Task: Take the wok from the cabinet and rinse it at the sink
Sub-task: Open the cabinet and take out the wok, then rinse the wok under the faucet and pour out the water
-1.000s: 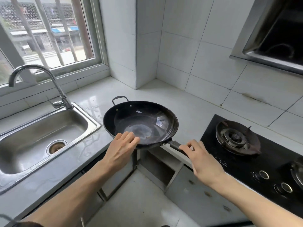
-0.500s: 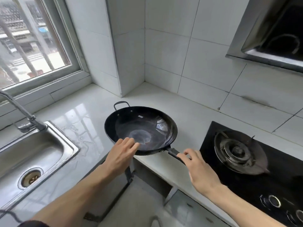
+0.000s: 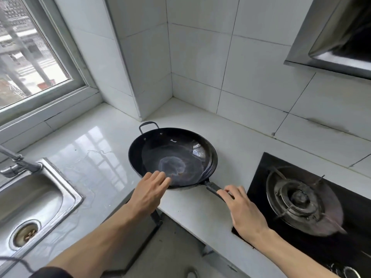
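Steel shines on the sink (image 3: pixel 66 192), which sits far to the left of the wok (image 3: pixel 172 157). Its round drain (image 3: pixel 25 234) is near the bottom left, and the tap (image 3: pixel 19 164) stands at its back edge. A window (image 3: pixel 34 51) is up behind the sink, well left of the wok.

The wok is black and sits upright on the white counter (image 3: pixel 96 149), in the corner where the two tiled walls meet. It has a small loop handle (image 3: pixel 149 125) at the back and a long handle (image 3: pixel 213 187) that points to the front right. The inside looks shiny, with a pale round mark in the middle.

The left hand (image 3: pixel 148 190) is at the front left rim of the wok. Its fingers are straight and close together, and the tips lie on the rim and reach a little over it. It does not grab anything. The left arm comes up from the bottom left.

The right hand (image 3: pixel 244 209) is at the end of the long handle. Its fingers curl over the handle and hold it, with the back of the hand up. The right arm comes up from the bottom right. The two hands are apart, one on each side of the wok's front.

Just right of the wok is a black stove (image 3: pixel 259 177) with a round gas burner (image 3: pixel 299 199). A steel hood (image 3: pixel 329 37) hangs high above the stove.
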Motion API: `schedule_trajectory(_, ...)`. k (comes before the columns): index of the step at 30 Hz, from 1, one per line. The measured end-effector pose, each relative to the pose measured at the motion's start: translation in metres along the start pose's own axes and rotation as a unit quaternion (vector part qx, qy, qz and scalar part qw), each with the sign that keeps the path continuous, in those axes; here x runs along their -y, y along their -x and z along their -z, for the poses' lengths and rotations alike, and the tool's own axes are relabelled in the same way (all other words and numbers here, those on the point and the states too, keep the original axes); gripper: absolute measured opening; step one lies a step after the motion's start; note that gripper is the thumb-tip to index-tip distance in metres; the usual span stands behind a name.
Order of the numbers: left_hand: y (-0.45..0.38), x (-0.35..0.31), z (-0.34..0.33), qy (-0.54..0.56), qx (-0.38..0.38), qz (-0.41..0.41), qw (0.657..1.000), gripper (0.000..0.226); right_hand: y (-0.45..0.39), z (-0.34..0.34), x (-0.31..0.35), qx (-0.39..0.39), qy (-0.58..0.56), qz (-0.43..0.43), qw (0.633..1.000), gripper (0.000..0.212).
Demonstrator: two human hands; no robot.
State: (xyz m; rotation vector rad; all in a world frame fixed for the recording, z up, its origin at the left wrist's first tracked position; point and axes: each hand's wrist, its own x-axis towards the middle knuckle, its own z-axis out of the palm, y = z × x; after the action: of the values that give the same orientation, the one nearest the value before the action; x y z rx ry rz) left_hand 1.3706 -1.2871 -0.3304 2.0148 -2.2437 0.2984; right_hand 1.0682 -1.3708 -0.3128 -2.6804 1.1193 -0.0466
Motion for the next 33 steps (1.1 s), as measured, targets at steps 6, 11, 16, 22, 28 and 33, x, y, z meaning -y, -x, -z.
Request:
schedule_trajectory(6, 0.0, 0.009, -0.021, -0.001, 0.007, -0.006, 1.0, 0.038, -0.008, -0.016, 0.006, -0.007, 0.024, -0.016, 1.0, 0.091)
schedule_trajectory(11, 0.014, 0.012, -0.038, 0.003, 0.041, -0.008, 0.999, 0.042, -0.005, -0.033, 0.018, -0.013, 0.032, -0.037, 0.999, 0.087)
schedule_trajectory(16, 0.018, 0.009, -0.038, 0.029, 0.044, 0.004, 0.999, 0.041, -0.002, -0.045, 0.024, -0.014, 0.043, -0.063, 0.997, 0.085)
schedule_trajectory(22, 0.034, 0.009, -0.043, 0.095, 0.046, -0.009, 0.994, 0.032, 0.005, -0.054, 0.038, -0.015, 0.059, -0.098, 0.993, 0.08)
schedule_trajectory(28, 0.076, 0.017, -0.036, 0.132, 0.009, 0.024, 0.991, 0.029, 0.003, -0.049, 0.065, -0.039, 0.078, -0.106, 0.99, 0.057)
schedule_trajectory(33, 0.127, 0.025, -0.047, 0.134, 0.067, 0.088, 0.985, 0.029, 0.0, -0.071, 0.101, -0.027, 0.042, -0.045, 0.998, 0.052)
